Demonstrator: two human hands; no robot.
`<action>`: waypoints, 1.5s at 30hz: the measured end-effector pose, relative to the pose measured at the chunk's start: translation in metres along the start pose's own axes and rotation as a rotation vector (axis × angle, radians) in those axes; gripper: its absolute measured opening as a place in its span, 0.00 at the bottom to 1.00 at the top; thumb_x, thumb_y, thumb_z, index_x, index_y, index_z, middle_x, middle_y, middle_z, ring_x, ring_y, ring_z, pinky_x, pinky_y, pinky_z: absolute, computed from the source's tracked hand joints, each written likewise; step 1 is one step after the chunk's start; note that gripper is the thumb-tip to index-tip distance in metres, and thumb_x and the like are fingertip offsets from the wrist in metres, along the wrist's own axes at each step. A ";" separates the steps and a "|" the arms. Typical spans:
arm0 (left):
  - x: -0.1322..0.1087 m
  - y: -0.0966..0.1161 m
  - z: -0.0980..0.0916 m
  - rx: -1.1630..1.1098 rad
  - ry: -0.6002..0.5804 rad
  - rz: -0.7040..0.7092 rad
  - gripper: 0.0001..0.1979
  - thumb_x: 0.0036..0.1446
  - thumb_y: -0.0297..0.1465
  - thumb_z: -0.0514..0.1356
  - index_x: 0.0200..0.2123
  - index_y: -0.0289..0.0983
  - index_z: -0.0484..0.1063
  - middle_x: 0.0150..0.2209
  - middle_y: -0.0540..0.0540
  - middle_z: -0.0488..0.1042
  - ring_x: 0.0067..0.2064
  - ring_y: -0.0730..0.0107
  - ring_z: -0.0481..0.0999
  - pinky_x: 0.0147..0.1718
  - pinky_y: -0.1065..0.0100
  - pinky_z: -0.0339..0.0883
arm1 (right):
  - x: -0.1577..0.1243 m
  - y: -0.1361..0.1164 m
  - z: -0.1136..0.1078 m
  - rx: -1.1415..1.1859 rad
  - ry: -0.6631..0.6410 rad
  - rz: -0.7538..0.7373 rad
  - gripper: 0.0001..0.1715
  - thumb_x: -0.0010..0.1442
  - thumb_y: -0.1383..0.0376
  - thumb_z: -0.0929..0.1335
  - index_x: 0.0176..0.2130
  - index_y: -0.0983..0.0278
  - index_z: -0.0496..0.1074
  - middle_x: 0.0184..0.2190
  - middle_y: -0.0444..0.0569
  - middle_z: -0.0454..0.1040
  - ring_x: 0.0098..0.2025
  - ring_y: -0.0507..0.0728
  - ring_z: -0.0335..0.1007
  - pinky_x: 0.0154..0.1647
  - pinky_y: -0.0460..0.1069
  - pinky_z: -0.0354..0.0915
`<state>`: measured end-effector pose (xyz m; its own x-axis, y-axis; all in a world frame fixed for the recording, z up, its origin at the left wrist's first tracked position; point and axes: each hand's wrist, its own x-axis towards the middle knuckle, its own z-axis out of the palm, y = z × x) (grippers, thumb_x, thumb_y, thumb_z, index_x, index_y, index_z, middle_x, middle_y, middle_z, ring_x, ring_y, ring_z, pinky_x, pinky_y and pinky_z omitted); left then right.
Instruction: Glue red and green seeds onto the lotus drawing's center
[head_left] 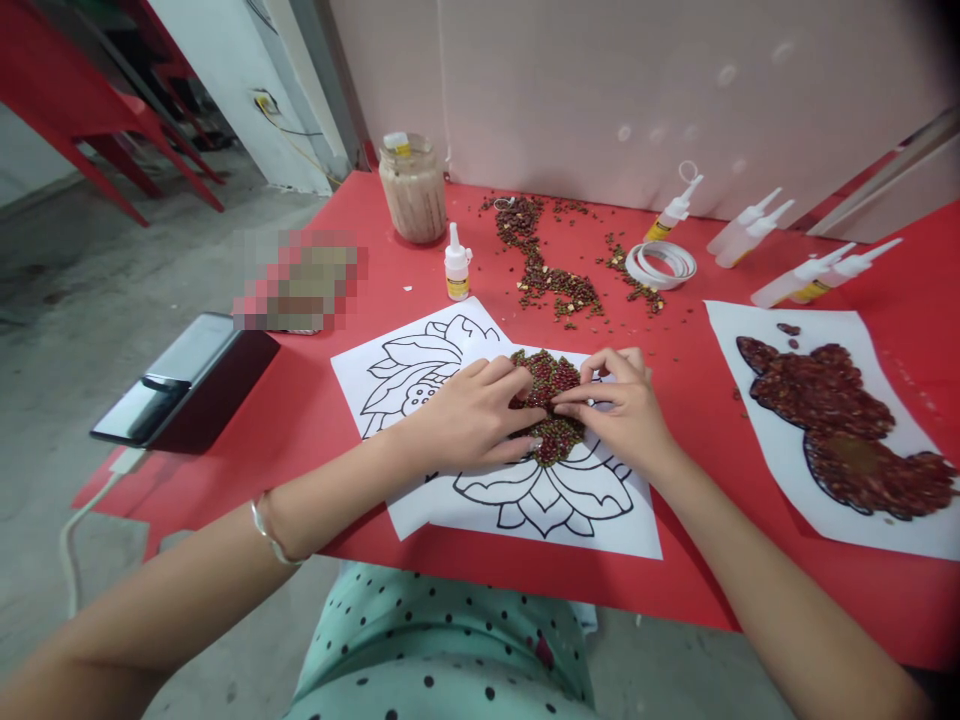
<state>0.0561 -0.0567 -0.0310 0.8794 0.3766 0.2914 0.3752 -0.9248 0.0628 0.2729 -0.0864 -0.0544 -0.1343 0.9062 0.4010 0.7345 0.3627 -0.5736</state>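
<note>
The patch of beans (558,377) lies on the flower drawing (546,505), directly between the left hand (478,415) and right hand (626,402), its long axis running away from the body. Neither hand is clearly nearer: the left fingers, bent and slightly parted, meet its left side; the right thumb and forefinger, nearly together, reach in from the right. Whether either grips a bean, I cannot tell.

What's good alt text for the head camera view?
Left hand and right hand work at red-and-green seeds covering part of a flower drawing. Around them on the red table: a jar, small white bottles, loose seeds.
</note>
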 end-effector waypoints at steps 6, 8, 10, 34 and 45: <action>0.001 0.002 0.001 0.043 0.004 0.017 0.18 0.63 0.40 0.49 0.46 0.40 0.73 0.40 0.42 0.69 0.38 0.61 0.61 0.35 0.63 0.56 | 0.000 0.001 0.000 -0.016 -0.004 0.001 0.05 0.52 0.61 0.72 0.26 0.52 0.79 0.30 0.47 0.67 0.39 0.58 0.57 0.43 0.56 0.57; 0.001 0.002 0.001 0.056 -0.003 0.019 0.18 0.63 0.41 0.48 0.46 0.39 0.73 0.40 0.42 0.69 0.39 0.61 0.61 0.35 0.63 0.56 | 0.000 0.002 0.000 -0.022 -0.001 -0.006 0.05 0.53 0.60 0.72 0.26 0.53 0.79 0.30 0.47 0.67 0.39 0.57 0.57 0.43 0.56 0.58; 0.001 0.003 0.001 0.066 -0.009 0.019 0.19 0.63 0.41 0.48 0.45 0.39 0.73 0.40 0.42 0.69 0.39 0.62 0.62 0.35 0.63 0.56 | 0.001 0.003 0.000 -0.029 0.008 -0.015 0.06 0.53 0.61 0.72 0.26 0.53 0.79 0.30 0.47 0.67 0.39 0.57 0.57 0.42 0.56 0.58; 0.001 0.002 -0.003 0.117 0.216 0.098 0.16 0.61 0.36 0.52 0.25 0.37 0.72 0.30 0.45 0.71 0.33 0.66 0.63 0.29 0.65 0.55 | 0.003 0.008 -0.007 -0.033 0.062 0.044 0.07 0.55 0.57 0.70 0.28 0.55 0.78 0.32 0.47 0.67 0.41 0.58 0.59 0.45 0.58 0.59; -0.001 -0.015 -0.009 0.083 0.323 -0.063 0.14 0.60 0.36 0.54 0.30 0.35 0.75 0.35 0.42 0.70 0.34 0.65 0.61 0.33 0.64 0.60 | 0.009 0.014 -0.017 -0.038 0.366 0.305 0.11 0.53 0.54 0.70 0.31 0.58 0.77 0.31 0.47 0.66 0.40 0.58 0.60 0.47 0.58 0.58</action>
<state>0.0466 -0.0439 -0.0235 0.7203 0.3839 0.5778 0.4599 -0.8878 0.0164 0.2935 -0.0768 -0.0465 0.3293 0.8315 0.4475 0.7285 0.0779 -0.6806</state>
